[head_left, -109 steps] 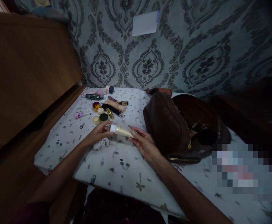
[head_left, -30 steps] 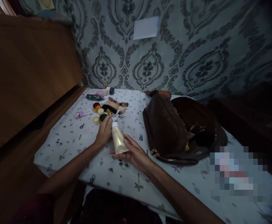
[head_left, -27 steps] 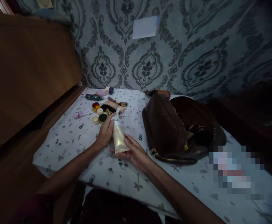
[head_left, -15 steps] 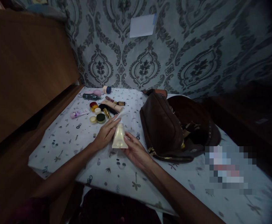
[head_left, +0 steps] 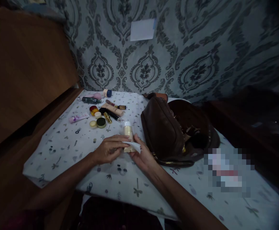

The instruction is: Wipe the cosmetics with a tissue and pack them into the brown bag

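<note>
My right hand (head_left: 143,156) grips a pale yellow squeeze tube (head_left: 128,130) with a white cap, cap end pointing away from me. Pressed against the lower part of the tube is a white wipe (head_left: 134,146), pinched in the fingers of my left hand (head_left: 110,148). Both hands are just above the patterned cloth, left of a dark brown leather bag (head_left: 156,124) that lies with its top open. Beyond the hands sit a dark-lidded jar (head_left: 101,122), a gold lipstick tube (head_left: 107,117) and a beige tube (head_left: 112,109).
A white cloth with small prints (head_left: 65,143) covers the table. More cosmetics lie at the back left, among them a pink-purple tube (head_left: 79,118), a dark bottle (head_left: 91,100) and a blue-lidded jar (head_left: 107,93). A wooden cabinet (head_left: 29,73) borders the left; a blurred-out item lies right.
My left hand has moved the wipe from near the cap down to the tube's lower end. The tube has turned in my right hand, and its cap is uncovered. The view has shifted slightly.
</note>
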Available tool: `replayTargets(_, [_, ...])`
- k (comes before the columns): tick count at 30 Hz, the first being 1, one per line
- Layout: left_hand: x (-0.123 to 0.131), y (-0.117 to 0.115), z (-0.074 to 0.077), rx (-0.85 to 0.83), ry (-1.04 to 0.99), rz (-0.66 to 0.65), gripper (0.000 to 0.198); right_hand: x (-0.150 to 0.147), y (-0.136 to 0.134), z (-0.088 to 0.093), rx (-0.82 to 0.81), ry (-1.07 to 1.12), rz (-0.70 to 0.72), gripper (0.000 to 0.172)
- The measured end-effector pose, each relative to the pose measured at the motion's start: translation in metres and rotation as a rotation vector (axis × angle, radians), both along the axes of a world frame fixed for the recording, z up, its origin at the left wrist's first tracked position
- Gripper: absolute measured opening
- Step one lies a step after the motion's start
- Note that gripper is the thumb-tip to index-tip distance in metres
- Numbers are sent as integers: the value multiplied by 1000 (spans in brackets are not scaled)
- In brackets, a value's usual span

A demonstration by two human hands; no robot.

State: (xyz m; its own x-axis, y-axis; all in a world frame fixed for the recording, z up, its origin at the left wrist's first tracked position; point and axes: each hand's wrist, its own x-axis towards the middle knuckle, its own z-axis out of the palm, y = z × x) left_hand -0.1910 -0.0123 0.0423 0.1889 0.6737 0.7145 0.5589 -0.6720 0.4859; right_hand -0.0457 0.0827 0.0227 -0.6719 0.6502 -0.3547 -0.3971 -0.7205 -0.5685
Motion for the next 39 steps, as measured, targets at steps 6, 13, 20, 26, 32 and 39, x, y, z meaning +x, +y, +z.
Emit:
replayTargets(6, [3,4,0,56,141,159,49,-1,-6,4,104,-58,69,28])
replayTargets(13, [-8,5,-9,-66,111,469,50,1,-11,13,93,16,279,29])
replayTargets(20, [-6,3,-11,-101,63,553,50,2,-11,15,28,27,294,34])
replayTargets(26, [-4,3,-10,11,108,563,35,1,-16,17,124,33,177,31])
replayTargets(32, [13,-3,-2,71,146,493,38,0,-17,17,175,31,94,21])
replayTargets(39, [33,-9,5,149,191,183,47,0,-6,10,49,93,3,32])
